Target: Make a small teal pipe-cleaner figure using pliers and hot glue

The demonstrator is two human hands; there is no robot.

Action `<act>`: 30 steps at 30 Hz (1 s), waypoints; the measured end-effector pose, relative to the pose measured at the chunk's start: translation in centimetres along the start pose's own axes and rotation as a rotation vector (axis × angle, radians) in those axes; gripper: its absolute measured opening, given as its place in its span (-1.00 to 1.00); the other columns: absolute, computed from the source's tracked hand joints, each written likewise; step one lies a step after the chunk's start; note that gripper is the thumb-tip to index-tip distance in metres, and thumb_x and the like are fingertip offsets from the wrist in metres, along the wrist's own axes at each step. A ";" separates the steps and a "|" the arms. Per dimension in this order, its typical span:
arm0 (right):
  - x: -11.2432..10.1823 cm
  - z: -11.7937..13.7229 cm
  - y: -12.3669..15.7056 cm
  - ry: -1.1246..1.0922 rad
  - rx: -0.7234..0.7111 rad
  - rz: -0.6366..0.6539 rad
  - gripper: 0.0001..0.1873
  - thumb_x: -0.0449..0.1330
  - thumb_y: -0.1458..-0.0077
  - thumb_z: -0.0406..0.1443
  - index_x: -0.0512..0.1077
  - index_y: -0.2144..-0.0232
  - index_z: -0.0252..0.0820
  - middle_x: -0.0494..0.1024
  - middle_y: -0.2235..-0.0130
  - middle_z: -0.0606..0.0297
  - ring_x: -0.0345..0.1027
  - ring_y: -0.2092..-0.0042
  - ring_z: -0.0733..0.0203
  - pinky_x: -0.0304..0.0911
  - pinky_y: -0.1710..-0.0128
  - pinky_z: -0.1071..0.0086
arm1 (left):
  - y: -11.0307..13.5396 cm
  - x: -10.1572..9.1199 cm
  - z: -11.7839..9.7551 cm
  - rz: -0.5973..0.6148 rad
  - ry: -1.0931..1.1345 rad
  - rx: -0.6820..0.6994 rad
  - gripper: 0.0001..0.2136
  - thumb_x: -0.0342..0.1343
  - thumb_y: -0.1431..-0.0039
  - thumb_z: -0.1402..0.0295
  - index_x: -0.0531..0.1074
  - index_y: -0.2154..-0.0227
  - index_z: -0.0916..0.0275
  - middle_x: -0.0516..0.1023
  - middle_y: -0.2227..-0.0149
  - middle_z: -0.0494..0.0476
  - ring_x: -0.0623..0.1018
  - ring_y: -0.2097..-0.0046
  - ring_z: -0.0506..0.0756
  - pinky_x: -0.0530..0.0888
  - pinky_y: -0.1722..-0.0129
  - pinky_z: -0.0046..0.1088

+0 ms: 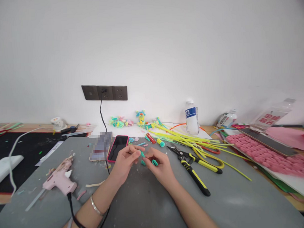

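Note:
My left hand (124, 164) is closed in a pinch on a small teal piece (143, 154) in the middle of the view. From the other side, my right hand (161, 166) meets it, fingers curled and thumb tip against the same piece. What the piece is made of is too small to tell. Another teal bit (143, 162) shows just below the fingertips. A darker teal bit (154, 163) lies by the curled right fingers; whether they hold it I cannot tell. Beyond the hands is a yellow-and-teal cylinder (160, 142).
A pink glue gun (60, 181) with a black cord lies left on the grey mat (236, 197). Pliers (191, 164) and yellow-green strips (193, 139) are on the right. A pink-cased phone (117, 147), a white bottle (191, 118) and colourful small figures (140, 118) stand behind.

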State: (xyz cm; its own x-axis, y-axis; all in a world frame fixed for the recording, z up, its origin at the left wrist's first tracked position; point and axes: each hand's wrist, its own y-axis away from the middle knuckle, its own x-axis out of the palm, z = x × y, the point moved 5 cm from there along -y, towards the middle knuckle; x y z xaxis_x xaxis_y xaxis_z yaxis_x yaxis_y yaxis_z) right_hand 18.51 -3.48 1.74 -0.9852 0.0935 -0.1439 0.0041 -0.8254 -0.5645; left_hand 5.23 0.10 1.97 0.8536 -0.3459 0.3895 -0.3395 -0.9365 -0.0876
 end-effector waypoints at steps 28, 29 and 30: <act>0.8 -1.4 0.2 -0.713 0.537 0.239 -0.62 0.36 -0.05 -0.11 0.29 0.52 -0.17 0.23 0.64 0.52 -0.03 0.59 0.42 -0.12 0.56 0.47 | -0.1 -0.3 -1.6 0.178 -0.517 0.480 -0.94 0.33 -0.05 0.38 0.57 0.44 0.22 0.51 0.43 0.10 0.49 0.33 0.07 0.42 0.41 -0.50; 0.7 -1.3 0.1 -0.704 0.534 0.233 -0.61 0.36 -0.04 -0.10 0.28 0.53 -0.17 0.22 0.65 0.52 -0.03 0.59 0.42 -0.12 0.56 0.47 | 0.0 -0.2 -1.8 0.177 -0.559 0.514 -0.95 0.33 -0.05 0.39 0.58 0.45 0.21 0.52 0.43 0.11 0.49 0.35 0.07 0.41 0.43 -0.50; 0.7 -1.4 0.1 -0.687 0.528 0.223 -0.60 0.36 -0.04 -0.09 0.27 0.54 -0.17 0.21 0.64 0.52 -0.03 0.59 0.42 -0.11 0.56 0.47 | 0.1 -0.2 -2.0 0.170 -0.594 0.535 -0.95 0.33 -0.05 0.39 0.58 0.45 0.21 0.53 0.44 0.11 0.49 0.37 0.06 0.40 0.45 -0.50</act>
State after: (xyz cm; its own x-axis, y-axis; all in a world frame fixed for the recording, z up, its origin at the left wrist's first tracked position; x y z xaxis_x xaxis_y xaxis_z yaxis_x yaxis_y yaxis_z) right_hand 18.07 -2.72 0.50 -0.8571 -0.3143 0.4081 0.2957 -0.9490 -0.1098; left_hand 4.23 0.18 3.73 0.9257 -0.3173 -0.2061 -0.3764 -0.7173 -0.5863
